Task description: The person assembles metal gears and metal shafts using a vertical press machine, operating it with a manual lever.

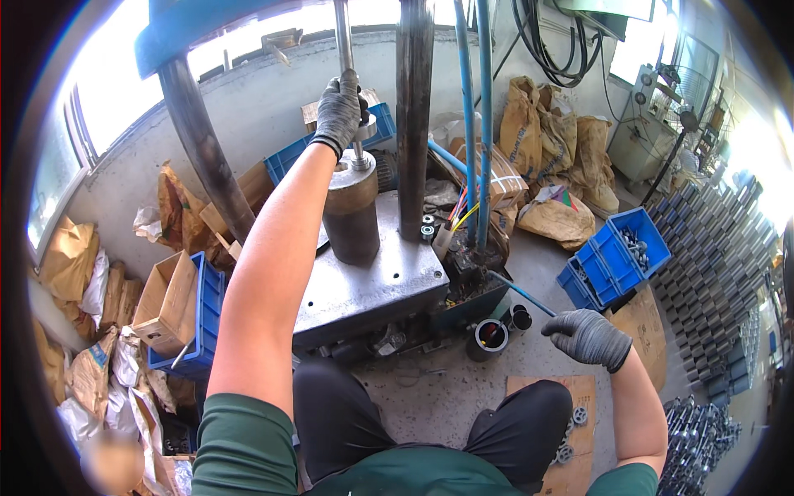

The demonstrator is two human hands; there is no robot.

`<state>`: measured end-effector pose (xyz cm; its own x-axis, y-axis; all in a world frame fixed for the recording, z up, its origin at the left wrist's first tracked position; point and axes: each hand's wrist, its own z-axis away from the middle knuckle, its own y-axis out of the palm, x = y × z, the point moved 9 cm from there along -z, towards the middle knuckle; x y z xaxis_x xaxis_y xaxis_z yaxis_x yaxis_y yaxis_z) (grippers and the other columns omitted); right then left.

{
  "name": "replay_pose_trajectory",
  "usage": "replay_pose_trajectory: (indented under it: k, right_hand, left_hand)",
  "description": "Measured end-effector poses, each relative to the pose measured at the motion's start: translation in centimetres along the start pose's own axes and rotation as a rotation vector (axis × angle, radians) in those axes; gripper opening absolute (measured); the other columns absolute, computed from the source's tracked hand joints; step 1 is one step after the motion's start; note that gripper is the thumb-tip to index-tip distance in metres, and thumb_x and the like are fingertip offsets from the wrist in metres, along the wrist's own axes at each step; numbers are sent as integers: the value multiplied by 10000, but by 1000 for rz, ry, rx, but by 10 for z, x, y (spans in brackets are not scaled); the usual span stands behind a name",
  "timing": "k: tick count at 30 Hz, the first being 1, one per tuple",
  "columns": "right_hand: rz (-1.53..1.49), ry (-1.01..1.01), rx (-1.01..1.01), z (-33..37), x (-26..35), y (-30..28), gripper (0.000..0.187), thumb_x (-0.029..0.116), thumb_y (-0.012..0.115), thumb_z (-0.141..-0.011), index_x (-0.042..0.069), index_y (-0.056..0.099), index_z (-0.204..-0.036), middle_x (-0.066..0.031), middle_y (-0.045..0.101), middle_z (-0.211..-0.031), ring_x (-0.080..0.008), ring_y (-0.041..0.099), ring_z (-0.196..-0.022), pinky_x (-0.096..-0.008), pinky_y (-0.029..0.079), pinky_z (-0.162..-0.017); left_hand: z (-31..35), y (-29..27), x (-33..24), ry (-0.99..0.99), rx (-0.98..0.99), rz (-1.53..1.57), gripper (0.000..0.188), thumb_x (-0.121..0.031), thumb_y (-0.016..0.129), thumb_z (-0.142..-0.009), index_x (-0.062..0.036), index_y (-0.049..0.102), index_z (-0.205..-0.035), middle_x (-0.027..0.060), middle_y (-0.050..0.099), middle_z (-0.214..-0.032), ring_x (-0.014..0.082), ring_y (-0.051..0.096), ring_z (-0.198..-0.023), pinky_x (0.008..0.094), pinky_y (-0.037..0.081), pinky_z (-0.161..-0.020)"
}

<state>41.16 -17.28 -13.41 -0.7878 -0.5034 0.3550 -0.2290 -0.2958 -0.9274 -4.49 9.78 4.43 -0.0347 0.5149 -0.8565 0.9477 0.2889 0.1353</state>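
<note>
My left hand [338, 114], in a grey glove, reaches up to a vertical steel rod [344, 37] under the blue press frame. Its fingers are wrapped round the rod, just above a shiny metal collar [365, 129]. Below that, the rod meets the top of a dark steel cylinder [352, 223], which stands upright on the press's metal table [376, 285]. What lies inside the palm is hidden. Out to the right, my gloved right hand [592, 340] is closed round the end of a blue lever [523, 293] that slants from the valve block beside the table.
Two dark posts [413, 124] flank the cylinder. Blue bins [633, 245] of metal parts sit at right, near stacked grey tubes [703, 273]. A dark pot [487, 341] stands on the floor. Cartons [167, 303] and sacks [91, 368] crowd the left.
</note>
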Motion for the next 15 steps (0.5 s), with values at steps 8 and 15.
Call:
replay_pose_trajectory:
  k: [8,15]
  right_hand:
    - [35,51,56,5,-9,11,252,181,665,-881,96,762,-1098,-182,741,-1009,-359,711,-946,-417,573,-845]
    - [129,-143,-1072,-41,26,-140,75,52,644,-933,20,679,-992,-193,689,-892,-366,688,-832,-419,553,-741]
  left_hand:
    - [6,3,-1,2,0,-32,518,-560,503,-1047,-50,553,-968,31,545,-640,126,548,-479,293,508,-465]
    - [3,-4,1,-10,-17,-50,531,-568,486,-1049,-47,558,-976,34,552,-650,129,566,-494,298,525,-479]
